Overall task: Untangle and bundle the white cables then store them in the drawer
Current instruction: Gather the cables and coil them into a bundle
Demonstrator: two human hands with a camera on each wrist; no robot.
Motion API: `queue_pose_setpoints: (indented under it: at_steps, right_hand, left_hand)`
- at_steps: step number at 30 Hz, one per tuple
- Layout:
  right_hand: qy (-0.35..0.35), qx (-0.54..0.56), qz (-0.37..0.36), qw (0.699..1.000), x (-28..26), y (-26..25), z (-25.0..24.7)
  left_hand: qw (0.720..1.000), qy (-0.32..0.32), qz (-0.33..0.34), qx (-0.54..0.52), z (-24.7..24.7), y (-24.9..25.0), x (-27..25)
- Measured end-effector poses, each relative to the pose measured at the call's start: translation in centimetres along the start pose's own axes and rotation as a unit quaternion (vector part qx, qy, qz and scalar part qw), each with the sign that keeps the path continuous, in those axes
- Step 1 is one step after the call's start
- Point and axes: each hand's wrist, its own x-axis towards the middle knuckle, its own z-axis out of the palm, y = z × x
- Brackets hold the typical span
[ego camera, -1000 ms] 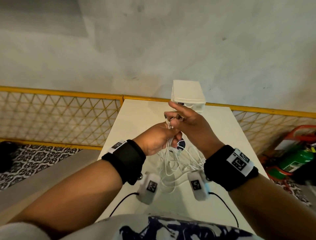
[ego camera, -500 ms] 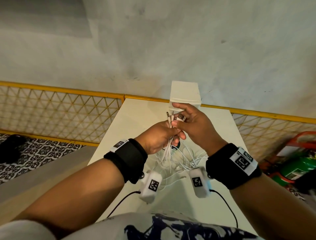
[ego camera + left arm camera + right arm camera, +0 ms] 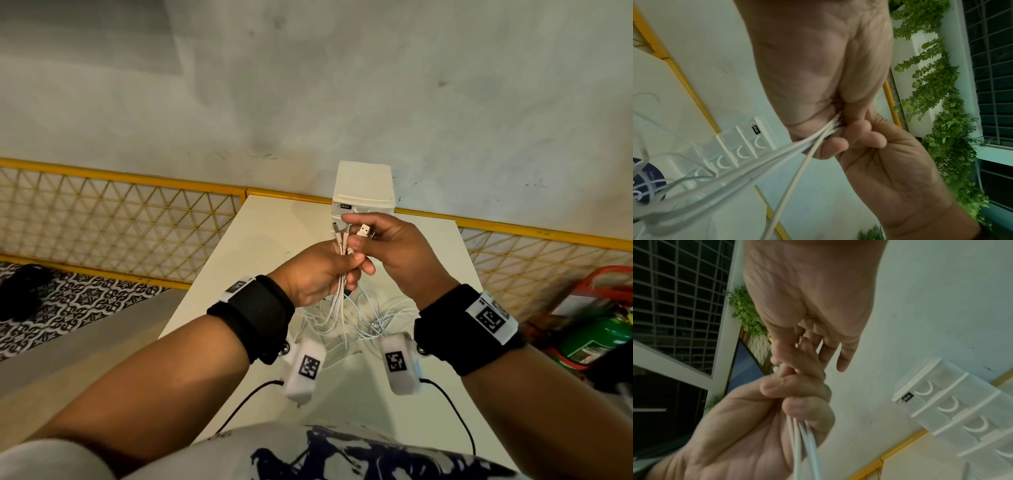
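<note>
Several white cables (image 3: 337,305) run up through my left hand (image 3: 349,270), which grips them as one bundle above the white table (image 3: 260,246). Their plug ends (image 3: 339,236) stick out above its fist. My right hand (image 3: 359,236) meets the left one and pinches a USB plug (image 3: 364,229) at the bundle's top. The loose lengths (image 3: 376,318) hang down and lie tangled on the table. In the left wrist view the cables (image 3: 797,149) fan out from the fist. The white drawer unit (image 3: 363,192) stands behind the hands with its drawers closed.
The drawer unit (image 3: 951,410) has several stacked drawers with crescent handles. A dark blue round item (image 3: 647,183) lies under the cable tangle. A yellow lattice fence (image 3: 120,219) borders the table's far side. A green cylinder (image 3: 596,335) on a red stand sits right.
The plug ends have come up out of the left fist, and my right hand now pinches the USB plug above it. Both hands sit slightly higher.
</note>
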Motion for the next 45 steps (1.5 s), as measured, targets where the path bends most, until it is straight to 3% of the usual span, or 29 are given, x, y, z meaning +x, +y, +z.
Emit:
queue_pose_setpoints:
  at_steps: [3,10,16,24,33,38,41,45]
  right_hand:
    - [0.017,-0.052,-0.006,0.998,-0.1,0.0,-0.1]
    - [0.030,-0.062,0.008,0.998,0.1,0.4,-0.8]
    - [0.067,-0.015,0.000,0.998,0.4,-0.3,-1.2]
    - [-0.038,-0.071,-0.022,0.997,0.2,-0.2,-0.3]
    - [-0.066,-0.111,-0.029,0.991,0.4,0.4,-0.1]
    - [-0.102,-0.018,0.013,0.995,0.5,0.5,-0.9]
    - [-0.108,-0.027,0.023,0.994,0.9,0.8,-0.6]
    - [-0.075,0.049,0.036,0.995,1.1,1.4,-0.5]
  left_hand:
    - [1.000,-0.002,-0.010,-0.002,0.0,0.2,0.2]
    - [1.000,-0.017,-0.011,-0.002,0.6,-0.5,0.4]
    - [0.999,-0.026,-0.025,-0.015,0.6,-0.7,0.4]
    - [0.998,-0.037,-0.029,0.032,1.2,0.0,0.5]
    - [0.999,-0.028,-0.025,0.022,0.8,1.0,0.0]
    - [0.999,-0.031,-0.015,-0.020,0.2,0.7,-0.1]
    - [1.000,-0.022,-0.004,-0.014,0.0,0.4,-0.1]
    - [1.000,0.000,0.006,-0.029,-0.1,0.7,-0.2]
